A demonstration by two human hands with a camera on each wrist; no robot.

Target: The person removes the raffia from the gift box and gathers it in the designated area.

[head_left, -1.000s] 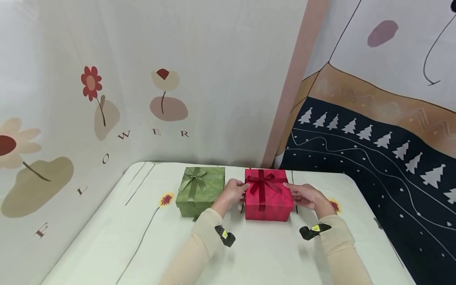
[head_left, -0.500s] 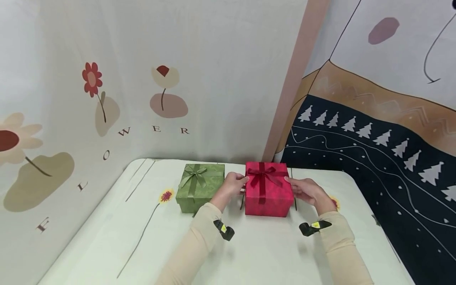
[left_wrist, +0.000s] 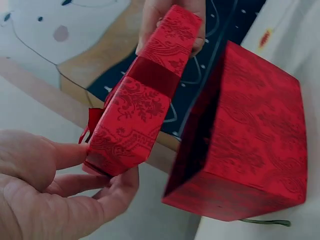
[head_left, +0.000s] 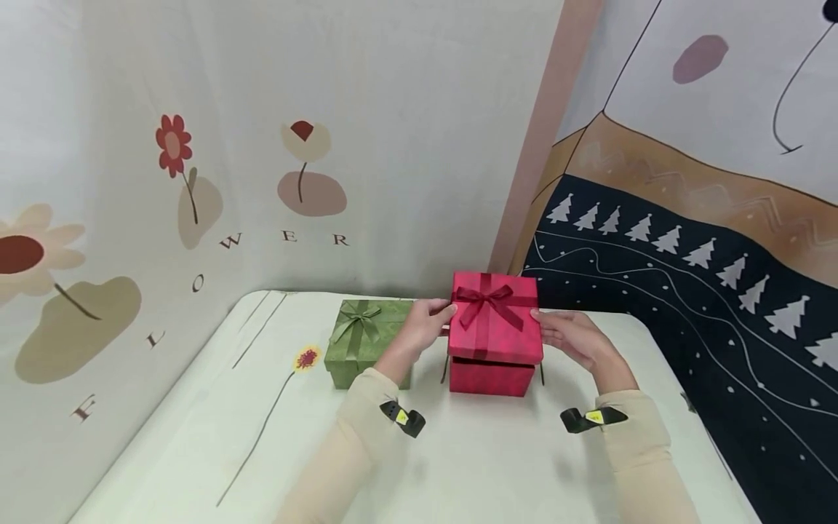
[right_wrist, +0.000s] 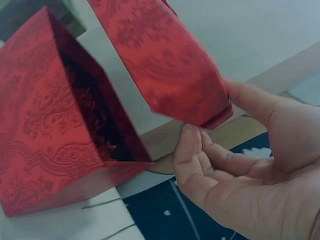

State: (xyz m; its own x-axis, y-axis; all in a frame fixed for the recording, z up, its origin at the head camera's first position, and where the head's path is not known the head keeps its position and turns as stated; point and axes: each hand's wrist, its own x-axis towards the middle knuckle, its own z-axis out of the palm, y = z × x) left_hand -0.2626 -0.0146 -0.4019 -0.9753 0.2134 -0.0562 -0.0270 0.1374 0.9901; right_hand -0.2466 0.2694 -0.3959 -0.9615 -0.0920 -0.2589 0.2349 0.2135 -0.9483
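Note:
A red gift box lid [head_left: 494, 331] with a dark red ribbon and bow is raised off its box [head_left: 491, 380], which stands on the table. My left hand [head_left: 422, 325] pinches the lid's left side between thumb and fingers. On the opposite side my right hand [head_left: 576, 338] pinches it the same way. Both wrist views show a wide gap between the lid [left_wrist: 131, 107] and the open box [right_wrist: 45, 130]. The lid is tilted, its near edge close over the box's front in the head view. Dark shadow hides most of the box's inside.
Just left of the red box stands a green gift box [head_left: 353, 349] with a green bow, partly behind my left hand. The white table [head_left: 484, 466] has printed flowers. A flower-print curtain [head_left: 393, 145] and a dark tree-print cloth [head_left: 655, 291] hang behind.
The red lid sat down on the box one second ago. Both hands have lifted it up and away, so the box's front now shows below it. The green box has stayed in place.

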